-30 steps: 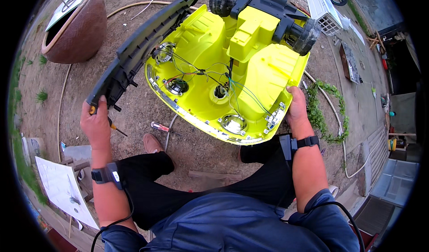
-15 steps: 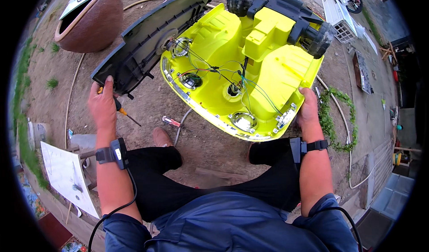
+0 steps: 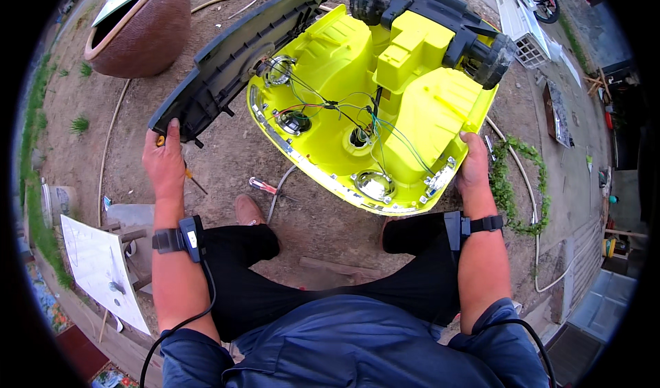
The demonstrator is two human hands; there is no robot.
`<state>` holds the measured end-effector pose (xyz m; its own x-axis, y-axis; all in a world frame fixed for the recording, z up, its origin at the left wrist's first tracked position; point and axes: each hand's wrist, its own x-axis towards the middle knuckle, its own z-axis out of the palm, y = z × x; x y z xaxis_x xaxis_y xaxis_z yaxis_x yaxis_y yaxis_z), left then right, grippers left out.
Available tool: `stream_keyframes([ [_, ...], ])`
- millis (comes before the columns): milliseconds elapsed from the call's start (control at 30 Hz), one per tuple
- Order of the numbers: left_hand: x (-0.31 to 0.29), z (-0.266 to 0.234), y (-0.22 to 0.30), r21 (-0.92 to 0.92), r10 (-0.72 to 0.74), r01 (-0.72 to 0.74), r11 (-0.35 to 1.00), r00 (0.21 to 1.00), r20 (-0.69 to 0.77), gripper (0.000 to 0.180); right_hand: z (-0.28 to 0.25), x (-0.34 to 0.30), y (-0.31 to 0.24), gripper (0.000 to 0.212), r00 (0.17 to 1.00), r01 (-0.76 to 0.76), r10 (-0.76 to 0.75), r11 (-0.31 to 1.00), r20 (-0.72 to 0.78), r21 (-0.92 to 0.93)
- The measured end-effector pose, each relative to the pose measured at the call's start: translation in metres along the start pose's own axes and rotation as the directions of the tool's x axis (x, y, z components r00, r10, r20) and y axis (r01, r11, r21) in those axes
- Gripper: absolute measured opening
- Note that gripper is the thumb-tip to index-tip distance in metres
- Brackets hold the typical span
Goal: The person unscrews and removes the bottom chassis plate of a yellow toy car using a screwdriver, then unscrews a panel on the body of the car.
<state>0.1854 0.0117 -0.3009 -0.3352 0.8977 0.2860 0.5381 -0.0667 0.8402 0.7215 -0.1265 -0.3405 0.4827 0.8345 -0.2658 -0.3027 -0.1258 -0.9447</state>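
A yellow plastic ride-on car body (image 3: 419, 116) lies underside up in front of me, with coloured wires (image 3: 357, 116), round lamp housings and black wheels (image 3: 370, 1) showing. My right hand (image 3: 474, 161) grips its near right edge, thumb on top. Along the body's left side stands a long black ribbed plastic panel (image 3: 227, 65). My left hand (image 3: 164, 161) is closed on the panel's near end, thumb over the edge. A screwdriver (image 3: 196, 181) with an orange and black handle is also in that hand, its shaft pointing out past the wrist.
Another screwdriver (image 3: 262, 185) with a clear and red handle lies on the dirt by my shoe (image 3: 249, 210). A large brown pot (image 3: 148, 34) stands at the far left, a white board (image 3: 103, 272) at the near left. A hose (image 3: 529, 175) and green vine lie to the right.
My left hand has moved slightly right, and the panel has tipped more upright toward the car body. The right hand and the body have hardly moved.
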Motion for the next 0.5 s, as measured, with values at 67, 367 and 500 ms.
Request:
stream_keyframes([
  [67,-0.004,0.002,0.005,0.038,0.075,-0.075,0.996,0.997,0.0,0.032,0.0,0.001,0.002,0.049,1.0,0.007,-0.007,1.0,-0.011,-0.002],
  [367,-0.014,-0.001,0.007,0.236,0.06,-0.074,0.969,0.996,0.067,0.033,-0.009,0.008,0.01,0.05,0.999,0.023,-0.024,1.0,-0.033,-0.012],
  [500,-0.022,-0.002,0.012,0.316,0.119,-0.148,0.937,0.987,0.111,0.035,-0.006,0.005,0.009,0.051,0.999,0.021,-0.021,1.0,-0.031,-0.012],
])
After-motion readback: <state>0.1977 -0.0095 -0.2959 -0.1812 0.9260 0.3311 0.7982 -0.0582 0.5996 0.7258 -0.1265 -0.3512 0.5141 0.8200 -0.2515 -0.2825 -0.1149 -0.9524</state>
